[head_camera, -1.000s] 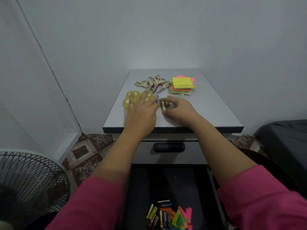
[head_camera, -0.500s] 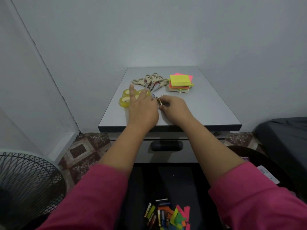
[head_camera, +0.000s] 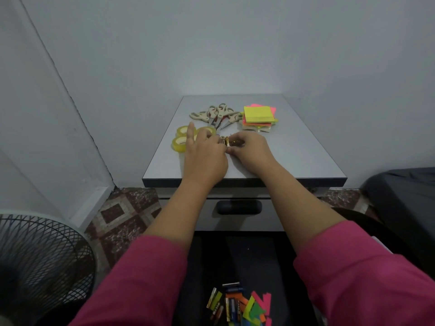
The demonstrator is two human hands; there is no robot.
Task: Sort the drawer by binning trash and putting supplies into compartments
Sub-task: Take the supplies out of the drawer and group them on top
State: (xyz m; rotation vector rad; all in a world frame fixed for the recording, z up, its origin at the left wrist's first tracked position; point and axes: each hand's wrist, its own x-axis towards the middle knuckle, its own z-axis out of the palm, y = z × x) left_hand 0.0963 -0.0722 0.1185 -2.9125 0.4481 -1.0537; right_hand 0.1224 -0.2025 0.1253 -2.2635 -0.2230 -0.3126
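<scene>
Pink sleeves [head_camera: 141, 276] run up from the bottom edge, and both bare forearms reach forward over the grey desktop [head_camera: 303, 149] until the hands meet near its middle. The left hand [head_camera: 203, 154] lies palm down, its fingers stretched forward and slightly spread, fingertips over the rolls of yellow tape [head_camera: 180, 142]; whether it holds anything I cannot tell. The right hand [head_camera: 250, 148] is turned inward toward the left, fingers curled and pinching small gold-coloured batteries [head_camera: 227, 141] that sit on the desktop between the two hands, just right of the tape. Behind them lie several beige-handled scissors [head_camera: 217, 115], fanned together, and to their right a stack of sticky notes [head_camera: 259, 117] in yellow, pink and orange. Below the desk's front edge the open drawer [head_camera: 259, 255] shows dark, with more batteries and coloured paper scraps [head_camera: 255, 307] heaped at its near end. A fan grille [head_camera: 40, 260] stands on the patterned floor at lower left
</scene>
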